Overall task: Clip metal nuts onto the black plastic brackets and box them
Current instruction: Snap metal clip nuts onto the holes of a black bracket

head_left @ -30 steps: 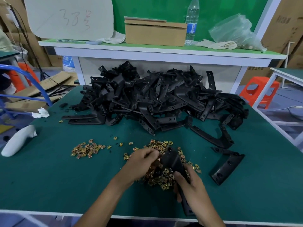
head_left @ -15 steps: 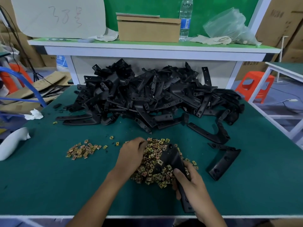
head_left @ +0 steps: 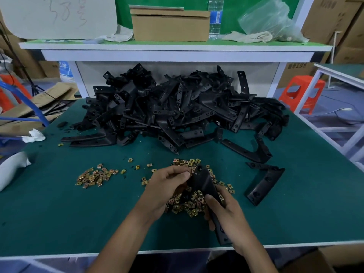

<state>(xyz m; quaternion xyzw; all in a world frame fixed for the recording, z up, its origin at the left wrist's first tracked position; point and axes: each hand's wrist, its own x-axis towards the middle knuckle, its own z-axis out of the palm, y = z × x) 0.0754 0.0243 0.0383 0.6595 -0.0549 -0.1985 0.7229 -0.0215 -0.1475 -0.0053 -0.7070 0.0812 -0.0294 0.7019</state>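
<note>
One long black plastic bracket: right hand grips its lower part; left hand pinches its top end.

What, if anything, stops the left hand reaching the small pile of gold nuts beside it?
Probably nothing, so yes: the small pile lies on open green mat just left of the left hand. That hand is busy, though, at the bracket the right hand grips.
</note>
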